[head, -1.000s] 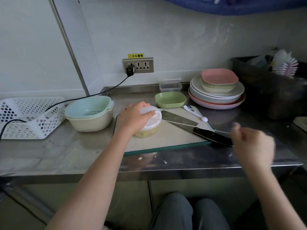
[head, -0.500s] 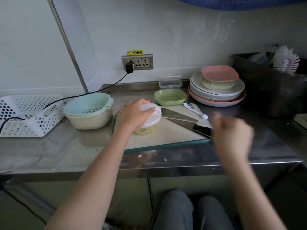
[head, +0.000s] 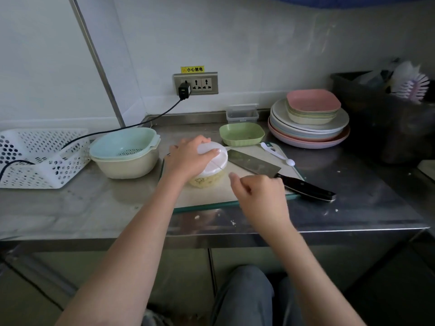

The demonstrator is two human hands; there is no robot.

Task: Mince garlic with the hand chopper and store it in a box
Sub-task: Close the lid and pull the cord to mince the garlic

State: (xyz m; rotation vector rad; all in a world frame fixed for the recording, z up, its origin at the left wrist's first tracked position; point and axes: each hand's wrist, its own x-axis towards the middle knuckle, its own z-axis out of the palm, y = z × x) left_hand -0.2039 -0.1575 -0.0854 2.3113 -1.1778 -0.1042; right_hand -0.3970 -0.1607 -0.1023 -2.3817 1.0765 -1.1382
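My left hand (head: 188, 158) clamps the chopper (head: 210, 169); right hand (head: 260, 196) pinches its cord. Loose grip could tip it, I think.

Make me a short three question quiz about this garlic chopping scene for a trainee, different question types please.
1. True or false: the left hand rests on the chopper.
2. Multiple choice: where does the knife lie? A) in the white basket B) on the cutting board C) on the plates
3. Fill in: the clear box stands at the wall behind the ____ dish.

Key: 1 true. 2 B, on the cutting board, right of the chopper. 3 green; the green dish sits in front of it.
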